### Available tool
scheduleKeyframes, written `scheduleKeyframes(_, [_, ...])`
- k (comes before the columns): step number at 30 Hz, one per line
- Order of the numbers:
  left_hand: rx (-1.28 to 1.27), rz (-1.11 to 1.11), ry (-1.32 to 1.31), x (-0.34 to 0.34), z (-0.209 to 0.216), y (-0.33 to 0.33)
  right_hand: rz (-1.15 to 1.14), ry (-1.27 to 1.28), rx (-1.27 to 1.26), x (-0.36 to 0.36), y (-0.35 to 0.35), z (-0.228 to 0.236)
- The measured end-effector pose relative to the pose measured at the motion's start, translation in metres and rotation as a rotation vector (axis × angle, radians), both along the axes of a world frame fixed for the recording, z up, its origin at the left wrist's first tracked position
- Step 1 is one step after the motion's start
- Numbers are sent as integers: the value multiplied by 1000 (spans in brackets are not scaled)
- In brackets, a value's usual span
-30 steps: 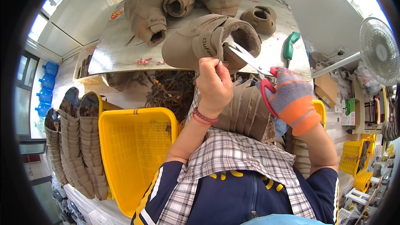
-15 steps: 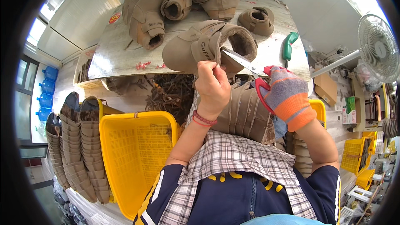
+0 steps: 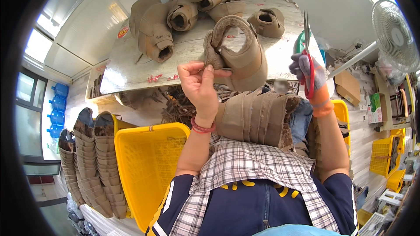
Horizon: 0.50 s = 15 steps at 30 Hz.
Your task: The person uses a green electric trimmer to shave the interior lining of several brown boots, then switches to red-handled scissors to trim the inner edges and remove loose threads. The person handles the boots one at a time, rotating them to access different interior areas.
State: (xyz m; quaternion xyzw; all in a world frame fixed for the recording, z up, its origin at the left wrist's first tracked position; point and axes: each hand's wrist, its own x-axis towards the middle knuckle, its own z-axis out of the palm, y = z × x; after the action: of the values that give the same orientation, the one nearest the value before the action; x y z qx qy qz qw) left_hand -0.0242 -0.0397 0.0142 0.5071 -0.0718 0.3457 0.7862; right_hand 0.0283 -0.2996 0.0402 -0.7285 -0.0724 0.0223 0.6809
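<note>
A tan shoe upper (image 3: 249, 67) with brown fleece lining is held up over the table's front edge, its round opening facing me. My bare left hand (image 3: 201, 86) pinches the fleecy edge on its left side between thumb and fingers. Off to the right, apart from the upper, my right hand (image 3: 309, 76) in a grey and orange glove grips red-handled scissors (image 3: 306, 32), blades upward. Behind them lies a partly hidden green-handled tool (image 3: 300, 43). A nested stack of tan uppers (image 3: 249, 118) rests across my lap.
Several finished-looking uppers (image 3: 151, 26) are piled on the far part of the worn white table (image 3: 127, 72). A yellow basket (image 3: 153, 133) stands at my left, beside tall stacks of uppers (image 3: 105, 161). At right are a white fan (image 3: 393, 35) and more yellow baskets (image 3: 380, 159).
The scissors have come away from the upper, moved right and swung to point upward. The upper has turned so its opening faces me, with my left hand lower left on its edge.
</note>
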Motion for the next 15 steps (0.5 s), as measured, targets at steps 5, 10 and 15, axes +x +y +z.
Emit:
scheduleKeyframes(5, [-184,-423,-50,17,24,-18,214,-214,370,-12,13,17])
scheduleKeyframes(10, [154,-552,116,23,27,-63,-81,-679,-123,-55,1,58])
scheduleKeyframes(15, [1359,-121,128,-11,-31,-100,-428,-401,-309,-118,-25,73])
